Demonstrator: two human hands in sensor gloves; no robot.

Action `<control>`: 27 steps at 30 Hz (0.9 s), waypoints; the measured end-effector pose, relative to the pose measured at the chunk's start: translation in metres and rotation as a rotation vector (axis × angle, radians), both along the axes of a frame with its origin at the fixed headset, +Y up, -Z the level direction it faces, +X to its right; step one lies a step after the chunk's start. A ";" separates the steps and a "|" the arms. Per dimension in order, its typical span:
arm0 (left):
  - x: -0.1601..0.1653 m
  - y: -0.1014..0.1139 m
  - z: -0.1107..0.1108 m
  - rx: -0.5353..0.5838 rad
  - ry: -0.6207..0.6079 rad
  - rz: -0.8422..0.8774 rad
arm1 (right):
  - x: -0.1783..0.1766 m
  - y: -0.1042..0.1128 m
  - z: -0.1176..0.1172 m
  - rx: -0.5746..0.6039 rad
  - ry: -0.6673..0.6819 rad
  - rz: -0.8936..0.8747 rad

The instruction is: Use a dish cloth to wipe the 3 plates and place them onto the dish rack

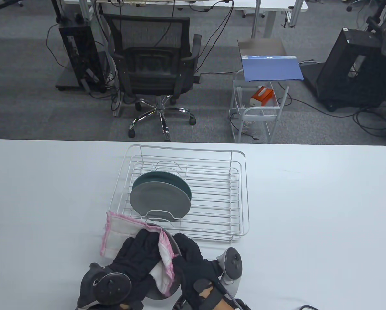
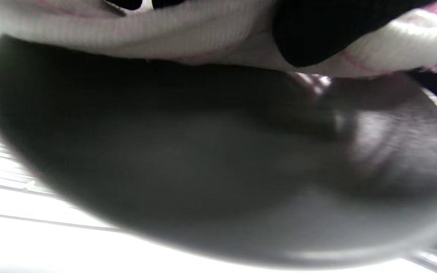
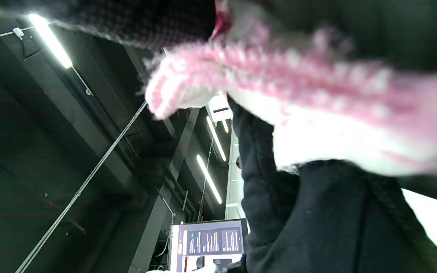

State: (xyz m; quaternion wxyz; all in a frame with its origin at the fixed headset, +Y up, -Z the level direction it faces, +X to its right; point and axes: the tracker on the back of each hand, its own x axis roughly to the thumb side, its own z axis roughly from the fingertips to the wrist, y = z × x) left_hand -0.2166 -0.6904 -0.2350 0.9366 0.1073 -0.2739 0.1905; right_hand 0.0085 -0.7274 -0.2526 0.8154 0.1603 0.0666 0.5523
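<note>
Near the table's front edge both gloved hands hold a dark grey plate (image 1: 154, 292), mostly hidden under them. My left hand (image 1: 138, 258) presses a white dish cloth with a pink border (image 1: 121, 231) onto the plate, fingers and thumb wrapped in the cloth (image 2: 203, 41) over the plate's dark surface (image 2: 203, 167). My right hand (image 1: 189, 261) grips the plate's right rim, and the cloth's pink edge (image 3: 279, 76) hangs across that view. The white wire dish rack (image 1: 241, 193) stands just beyond, with a grey plate (image 1: 160, 200) and a teal plate (image 1: 167, 177) upright in its left slots.
The rack's right half is bare wire. White tabletop (image 1: 309, 210) spreads to both sides of the rack. Beyond the table's far edge stand an office chair (image 1: 154, 71) and a small wire trolley (image 1: 257, 113) on the floor.
</note>
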 end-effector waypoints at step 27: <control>-0.078 0.028 0.003 0.130 0.259 0.559 | 0.052 0.045 -0.003 0.436 -0.395 0.202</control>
